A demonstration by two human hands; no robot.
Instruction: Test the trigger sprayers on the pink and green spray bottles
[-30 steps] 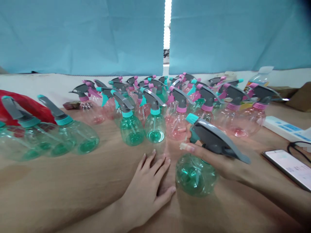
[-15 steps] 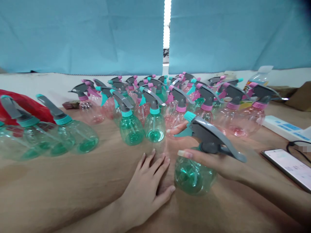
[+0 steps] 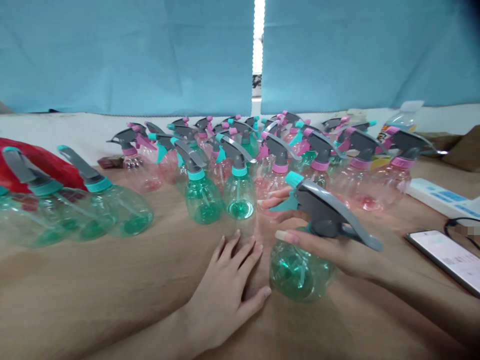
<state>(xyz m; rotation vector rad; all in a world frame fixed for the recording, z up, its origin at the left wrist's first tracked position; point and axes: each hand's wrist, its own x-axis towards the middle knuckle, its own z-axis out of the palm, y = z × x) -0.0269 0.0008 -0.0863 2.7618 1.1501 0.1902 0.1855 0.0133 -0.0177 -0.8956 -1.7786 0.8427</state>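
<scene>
My right hand is wrapped round the neck of a green spray bottle with a grey trigger head and a turquoise nozzle pointing left. The thumb crosses the front of the neck; the other fingers pass behind it. My left hand lies flat on the wooden table, fingers spread, just left of that bottle and holding nothing. Right behind the left fingertips stand two more green spray bottles with turquoise collars.
A crowd of pink and green spray bottles fills the back middle. More green bottles stand at left, before a red plastic bag. To the right are a phone, a white power strip, a cable and a cardboard box.
Almost nothing differs. My right hand keeps its grip on the green spray bottle, and my left hand stays flat on the table; the view has shifted very slightly.
</scene>
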